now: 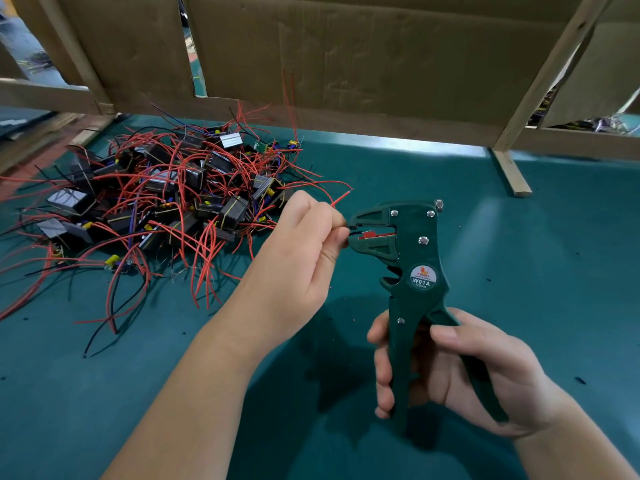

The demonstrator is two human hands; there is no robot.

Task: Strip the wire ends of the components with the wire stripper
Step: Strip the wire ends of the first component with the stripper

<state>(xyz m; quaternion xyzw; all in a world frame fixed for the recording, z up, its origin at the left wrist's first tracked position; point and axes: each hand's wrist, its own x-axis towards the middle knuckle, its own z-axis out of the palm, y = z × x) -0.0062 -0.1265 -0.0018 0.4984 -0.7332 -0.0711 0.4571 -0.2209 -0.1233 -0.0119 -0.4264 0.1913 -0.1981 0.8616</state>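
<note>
Underneath everything, a teal worktop [519, 237], matte and felt-like, flecked with tiny scraps. Behind it, creased brown cardboard [346, 53] sheets set against a pale wooden frame [554, 64] of plain slats.

At far left on the worktop, a tangled pile of components [162, 202]: blocky black bodies, some with glossy faces and yellow parts, bristling with thin red wires plus a few black and blue ones.

At centre right, held upright above the worktop, a dark green wire stripper [412, 271] in hard plastic, with silver rivets, a round "W01A" label and a red insert in its mouth, head turned left.

Wrapped round both handles, the right hand [467, 368], fingers curled over the far handle, thumb across the near side, forearm entering from the lower right corner.

Closed in a pinch right at the stripper's mouth, the left hand [298, 258], forearm slanting up from the bottom left.

Poking up from those fingers, a short red wire [341, 198] end; possibly a dark lead entering the mouth, too small to tell.
</note>
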